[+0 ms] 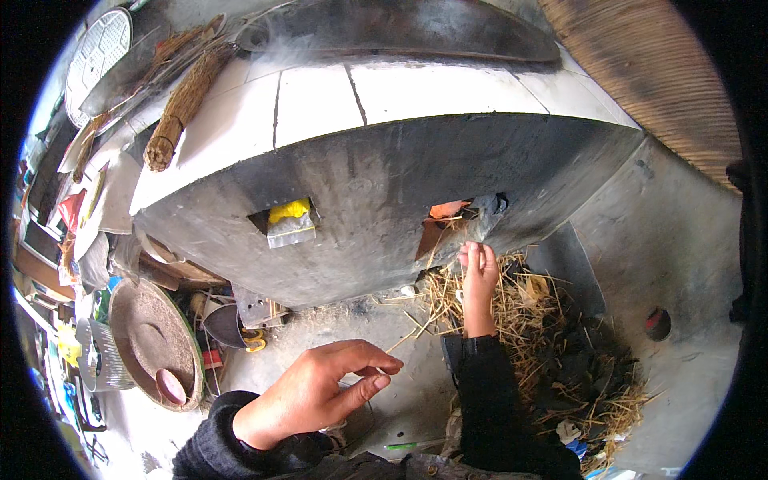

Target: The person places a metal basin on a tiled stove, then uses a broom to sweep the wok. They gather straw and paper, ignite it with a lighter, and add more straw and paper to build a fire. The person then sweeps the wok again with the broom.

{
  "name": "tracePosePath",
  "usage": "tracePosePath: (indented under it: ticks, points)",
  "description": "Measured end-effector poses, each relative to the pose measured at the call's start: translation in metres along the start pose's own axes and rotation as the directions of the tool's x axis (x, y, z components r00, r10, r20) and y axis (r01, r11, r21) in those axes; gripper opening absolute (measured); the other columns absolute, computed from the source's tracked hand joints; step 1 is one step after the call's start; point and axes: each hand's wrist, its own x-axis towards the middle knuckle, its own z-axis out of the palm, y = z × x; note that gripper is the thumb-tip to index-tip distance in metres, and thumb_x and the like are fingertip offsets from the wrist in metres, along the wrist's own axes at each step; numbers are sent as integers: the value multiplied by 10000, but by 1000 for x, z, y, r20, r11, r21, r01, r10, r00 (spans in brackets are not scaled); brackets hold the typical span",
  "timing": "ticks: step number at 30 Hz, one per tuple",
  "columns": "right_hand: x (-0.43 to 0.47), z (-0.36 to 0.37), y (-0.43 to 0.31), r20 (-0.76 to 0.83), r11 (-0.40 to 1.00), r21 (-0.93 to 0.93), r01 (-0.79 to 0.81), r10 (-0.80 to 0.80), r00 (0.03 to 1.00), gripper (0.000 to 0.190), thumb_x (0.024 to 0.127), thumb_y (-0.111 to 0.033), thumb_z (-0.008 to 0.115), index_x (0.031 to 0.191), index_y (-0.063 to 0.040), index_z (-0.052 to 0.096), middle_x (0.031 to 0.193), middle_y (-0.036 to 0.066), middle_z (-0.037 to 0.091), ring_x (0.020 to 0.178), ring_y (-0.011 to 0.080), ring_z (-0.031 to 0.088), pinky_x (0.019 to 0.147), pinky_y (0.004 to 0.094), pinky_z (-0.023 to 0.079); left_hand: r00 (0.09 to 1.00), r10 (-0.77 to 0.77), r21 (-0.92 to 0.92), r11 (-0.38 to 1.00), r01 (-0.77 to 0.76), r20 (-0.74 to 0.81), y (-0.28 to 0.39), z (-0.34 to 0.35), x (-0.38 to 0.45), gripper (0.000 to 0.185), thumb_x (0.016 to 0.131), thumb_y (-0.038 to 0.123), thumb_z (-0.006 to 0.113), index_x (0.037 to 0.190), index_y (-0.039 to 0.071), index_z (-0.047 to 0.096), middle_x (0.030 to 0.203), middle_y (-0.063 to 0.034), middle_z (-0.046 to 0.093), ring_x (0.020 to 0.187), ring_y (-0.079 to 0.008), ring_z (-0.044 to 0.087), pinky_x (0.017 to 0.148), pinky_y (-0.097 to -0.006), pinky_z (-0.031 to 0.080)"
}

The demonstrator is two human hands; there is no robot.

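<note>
My left hand (pixel 321 389) is held above the concrete floor with nothing in it, its thumb a little apart from the curled fingers. My right hand (pixel 480 273) reaches forward to just below the right opening (pixel 433 237) in the front of a masonry stove (pixel 366 180). Its fingers are curled together; whether they pinch anything is too unclear to tell. Inside that opening show an orange patch (pixel 449 209) and some straw stalks. A heap of straw (pixel 510 300) lies on the floor below and beside my right hand.
White tiles (pixel 420 90) top the stove, with a large dark pan or lid (pixel 408 30) and a straw bundle (pixel 186 108) on them. A yellow item in a plastic bag (pixel 291 225) fills the left opening. At left stand a round tray (pixel 150 336) and a plastic basket (pixel 102 354).
</note>
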Motion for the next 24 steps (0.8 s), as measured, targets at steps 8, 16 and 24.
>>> tracePosePath:
  ticks: [8,16,24]
  points:
    - [1,-121,27,-266,610,-771,-185,-46,963,378,935,-321,539,1147,-7,552,1100,159,583,935,263,597,784,400,495,998,-67,-70,995,66,-17,-2,0,-6,169,890,88,599,1032,11,650,957,-112,675,883,-240,642,794,-338,494]
    - [-14,-235,80,-218,-147,-972,-185,252,943,904,875,-601,494,1434,53,215,1479,258,232,1361,403,243,1129,475,219,987,-158,-27,987,157,-40,1,6,-15,236,874,174,620,1009,-14,666,930,-135,672,825,-218,640,764,-316,489]
    - [1,-217,85,-319,416,-715,-562,522,791,1180,733,-641,664,1480,-40,-24,1507,247,160,1378,345,254,1105,485,274,964,-260,1,966,260,-50,-12,8,1,223,883,163,602,995,-26,645,973,-133,668,840,-205,630,776,-324,487]
